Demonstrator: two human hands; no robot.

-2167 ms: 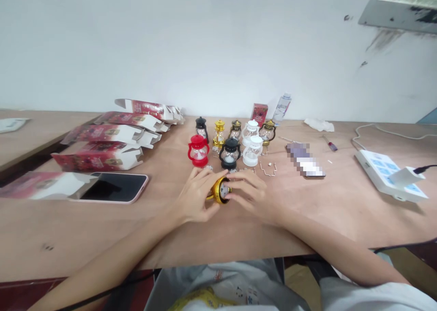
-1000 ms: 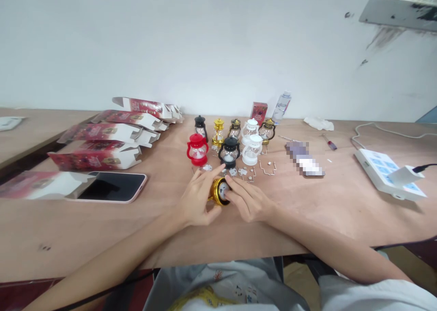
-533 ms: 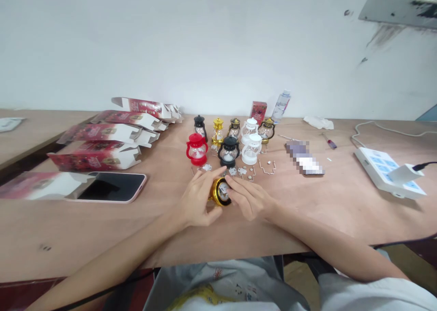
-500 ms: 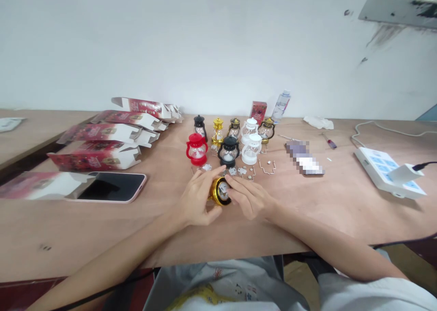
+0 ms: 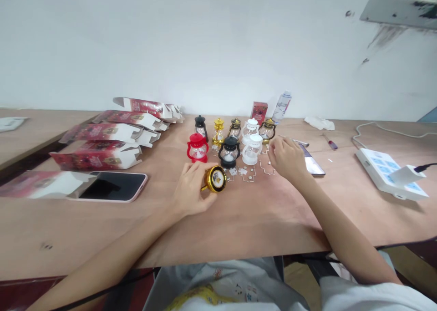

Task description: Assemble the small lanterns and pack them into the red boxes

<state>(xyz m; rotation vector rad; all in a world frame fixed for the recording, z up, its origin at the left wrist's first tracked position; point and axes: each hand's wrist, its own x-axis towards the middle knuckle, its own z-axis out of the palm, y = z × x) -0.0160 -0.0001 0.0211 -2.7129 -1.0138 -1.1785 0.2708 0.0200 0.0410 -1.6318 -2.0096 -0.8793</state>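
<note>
My left hand (image 5: 194,189) grips a gold lantern (image 5: 215,179) on its side, its round open base turned toward me. My right hand (image 5: 287,158) is over the table right of the lanterns, fingers curled; a thin metal tool (image 5: 300,142) shows beside it, and its grip is hard to make out. Behind the held lantern stand a red lantern (image 5: 197,149), a black lantern (image 5: 229,152) and a white lantern (image 5: 252,150), with several more in a back row. Small white pieces (image 5: 233,171) and bent wires (image 5: 267,167) lie in front of them.
Opened red boxes (image 5: 102,133) and a pink-edged phone (image 5: 114,186) lie at left. Behind the lanterns are a small red box (image 5: 259,112) and a bottle (image 5: 282,107). Right are another phone (image 5: 314,163), a screwdriver (image 5: 330,142), tissue (image 5: 319,123) and a power strip (image 5: 385,170).
My right hand has left the gold lantern and moved right and away from me, near the second phone. The lantern, still in my left hand, has shifted slightly left and up, its base more visible.
</note>
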